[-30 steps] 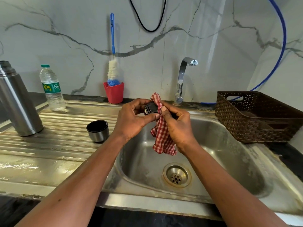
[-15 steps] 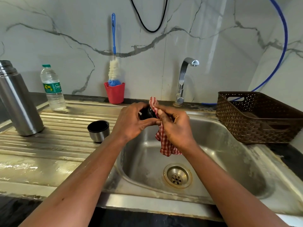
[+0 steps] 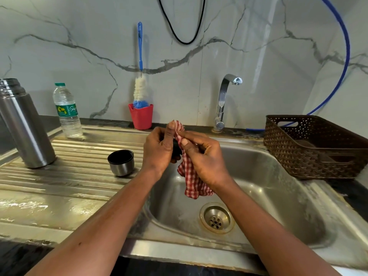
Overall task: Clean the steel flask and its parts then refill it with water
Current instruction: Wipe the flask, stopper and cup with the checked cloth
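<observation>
Veined marble wall (image 3: 258, 46), steel sink (image 3: 278, 186)

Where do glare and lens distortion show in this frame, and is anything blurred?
Head view: glare streaks the wet drainboard; wide-angle distortion leans the steel flask and bows the sink rim; left hand and right hand with the checked cloth look sharp; the dark flask part they hold sits in shadow.
</observation>
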